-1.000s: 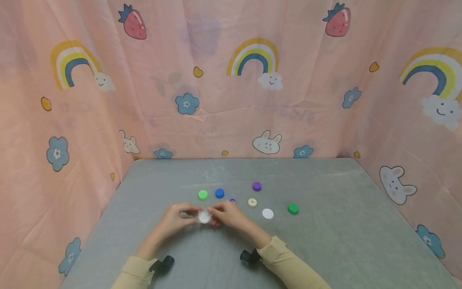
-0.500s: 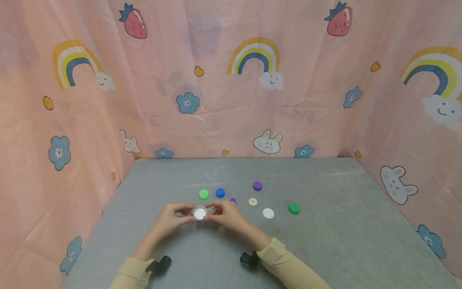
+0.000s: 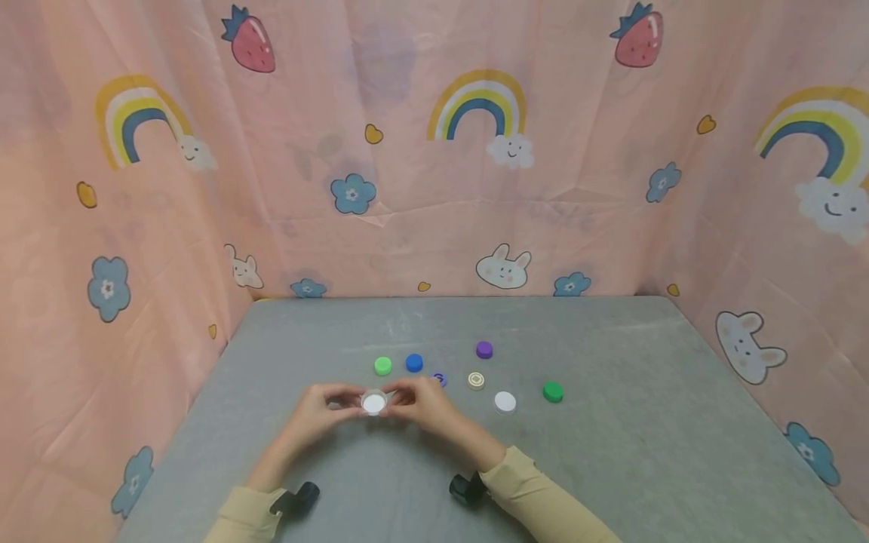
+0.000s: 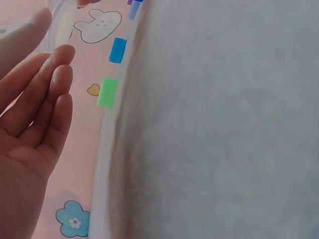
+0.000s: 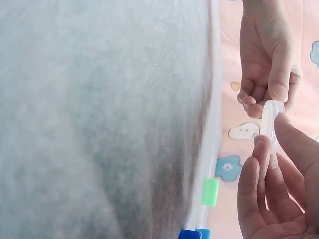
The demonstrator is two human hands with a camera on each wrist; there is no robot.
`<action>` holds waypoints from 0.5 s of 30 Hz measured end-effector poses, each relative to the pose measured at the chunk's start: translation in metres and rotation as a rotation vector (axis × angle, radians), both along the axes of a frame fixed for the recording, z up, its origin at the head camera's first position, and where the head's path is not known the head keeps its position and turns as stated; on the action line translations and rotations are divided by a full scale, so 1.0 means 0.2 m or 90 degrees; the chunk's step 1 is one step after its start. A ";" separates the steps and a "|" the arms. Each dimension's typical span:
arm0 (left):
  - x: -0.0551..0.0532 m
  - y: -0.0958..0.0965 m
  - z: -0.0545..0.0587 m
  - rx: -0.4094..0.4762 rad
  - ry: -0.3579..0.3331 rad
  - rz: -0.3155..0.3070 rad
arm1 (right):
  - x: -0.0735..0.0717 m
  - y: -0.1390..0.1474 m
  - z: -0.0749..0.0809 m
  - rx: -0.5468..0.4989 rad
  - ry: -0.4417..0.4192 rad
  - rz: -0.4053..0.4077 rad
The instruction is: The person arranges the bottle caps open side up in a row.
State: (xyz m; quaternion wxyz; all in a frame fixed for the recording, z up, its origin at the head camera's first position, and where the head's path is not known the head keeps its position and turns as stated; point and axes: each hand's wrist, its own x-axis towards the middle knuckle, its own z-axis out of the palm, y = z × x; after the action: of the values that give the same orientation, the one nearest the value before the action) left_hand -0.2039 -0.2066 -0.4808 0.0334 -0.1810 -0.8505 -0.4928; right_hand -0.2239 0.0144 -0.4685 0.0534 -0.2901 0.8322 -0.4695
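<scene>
Here, a clear-rimmed white disc (image 3: 373, 404) is pinched from both sides above the desk (image 3: 631, 460).
The left hand (image 3: 322, 409) and right hand (image 3: 428, 406) each have a narrow grip on its rim, on the person's side of the light green cap (image 3: 383, 366) and blue cap (image 3: 414, 363). Light, equal pressure should serve best, fingertips on the edge, one side letting go only once the other is secure.

Over the tabletop (image 3: 611, 452), the white lid (image 3: 373, 405) looks like smooth, translucent plastic. On the tabletop, the light green cap (image 3: 383, 366) and blue cap (image 3: 414, 363) resemble opaque plastic. The tabletop itself appears matt and mottled; behind it hangs creased cloth (image 3: 421, 245).
</scene>
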 end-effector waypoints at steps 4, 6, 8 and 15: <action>0.01 -0.01 0.02 -0.010 0.011 -0.024 | 0.01 -0.01 0.00 -0.010 -0.004 -0.001; 0.03 0.00 0.06 -0.014 0.009 -0.035 | 0.02 -0.01 0.00 -0.011 0.001 0.001; 0.06 0.01 0.11 -0.013 0.001 -0.042 | 0.02 -0.02 -0.01 -0.014 0.010 0.007; 0.06 0.00 0.09 0.003 -0.001 -0.051 | 0.01 -0.04 -0.02 -0.002 0.027 0.015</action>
State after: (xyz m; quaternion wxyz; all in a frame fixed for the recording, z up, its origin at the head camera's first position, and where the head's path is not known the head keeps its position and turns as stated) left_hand -0.1922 -0.2075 -0.4625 0.0137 -0.2143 -0.8413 -0.4960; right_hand -0.2210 0.0058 -0.4728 0.0411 -0.3098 0.8290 -0.4638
